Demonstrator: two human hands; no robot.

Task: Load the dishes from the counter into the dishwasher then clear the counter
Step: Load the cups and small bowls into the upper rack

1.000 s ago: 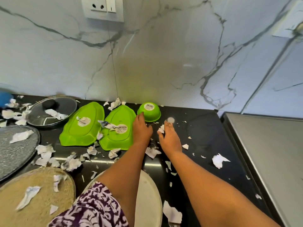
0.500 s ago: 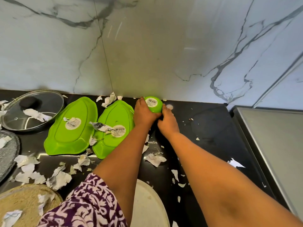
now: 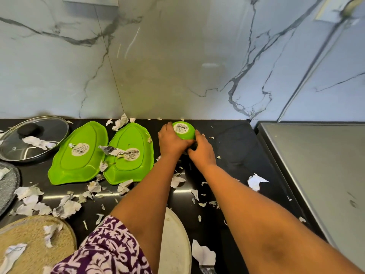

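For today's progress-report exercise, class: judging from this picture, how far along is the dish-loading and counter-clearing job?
Done: nothing visibly; no dishwasher shows. In hand: the left hand and right hand grip the upturned small green plastic bowl. Left: two green leaf-shaped plates, the glass pan lid and torn paper scraps on the black counter.

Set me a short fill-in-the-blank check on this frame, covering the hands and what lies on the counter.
1. The left hand and right hand both grip the small ____ bowl.
2. The bowl's barcode sticker faces ____.
3. ____ leaf-shaped plates lie to its left.
4. Torn ____ scraps litter the black counter.
Missing words: green; up; two; paper.
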